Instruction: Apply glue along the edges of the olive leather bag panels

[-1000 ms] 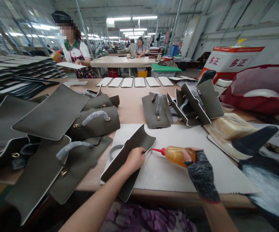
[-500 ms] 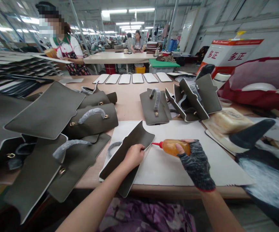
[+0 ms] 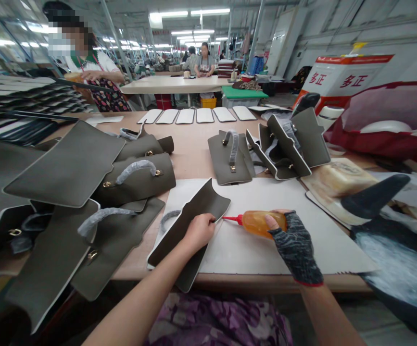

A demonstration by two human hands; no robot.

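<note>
Close to the near edge of the table [image 3: 190, 156], I had the left hand [image 3: 200, 231] clamped on a grey-brown panel [image 3: 208, 199], fingers bent over its white rim, the whole piece slanting across a white sheet [image 3: 259, 257] with its lower flap reaching that near edge! A wrapped handle [image 3: 170, 220] looped out on its left side. And over to the right, the right hand [image 3: 296, 247], in a dark fingerless glove, gripped an amber bottle [image 3: 253, 224] tipped on its side, its red nozzle [image 3: 234, 219] pointing at the panel's rim, right by the left hand (touching or just short, I could not tell from my distant seat). Toward the table's left edge, what a crowd: grey-brown bag pieces [image 3: 67, 168] overlapped in a heap, some with wrapped handles and gold-coloured fittings. Six white pieces [image 3: 184, 116] lined up along the far edge, while toward the far right corner more bag parts [image 3: 284, 149] leaned together near a red bag [image 3: 385, 115]. A yellowish block [image 3: 345, 175] sat by the right edge. Beyond the far left corner stood a co-worker [image 3: 96, 72]; farther back, another person [image 3: 205, 65] was at a pale table [image 3: 172, 85].
</note>
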